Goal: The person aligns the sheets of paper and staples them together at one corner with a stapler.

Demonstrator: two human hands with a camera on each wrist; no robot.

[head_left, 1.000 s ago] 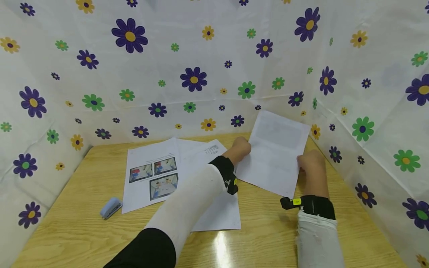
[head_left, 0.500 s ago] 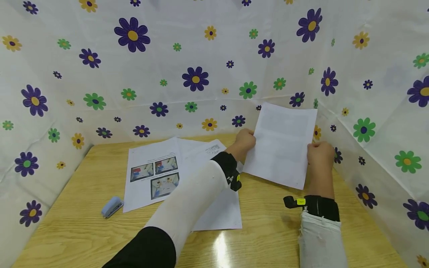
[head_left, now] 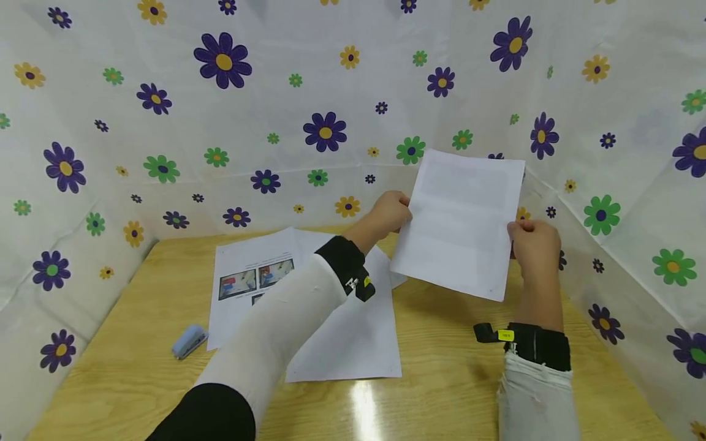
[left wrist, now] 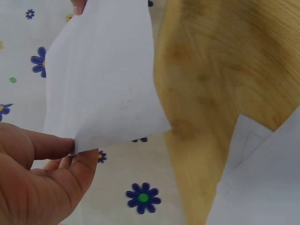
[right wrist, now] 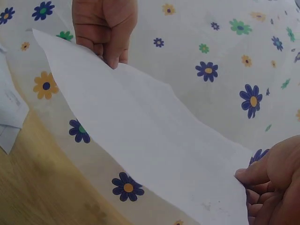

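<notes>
A white sheet of paper (head_left: 460,220) is held up over the right back of the table, tilted with its blank side toward me. Faint darker blocks show through it in the head view. My left hand (head_left: 390,211) pinches its left edge, thumb on the near face, as the left wrist view shows with the paper (left wrist: 105,79) bending slightly. The opposite edge is pinched between thumb and curled fingers of my right hand (head_left: 535,245). In the right wrist view, both the right hand (right wrist: 276,183) and the left hand (right wrist: 107,30) grip the sheet's edges.
Several overlapping papers (head_left: 358,337) lie left of centre, one printed page (head_left: 234,257) showing photos; my left arm partly covers them. A light blue stapler (head_left: 189,341) sits left of them on the wooden table (head_left: 436,380). Flower-patterned cloth (head_left: 248,122) hangs behind and at both sides.
The sheet has risen off the table and tilted up toward me, both hands lifting it by its edges. The left hand has also shifted slightly up and left.
</notes>
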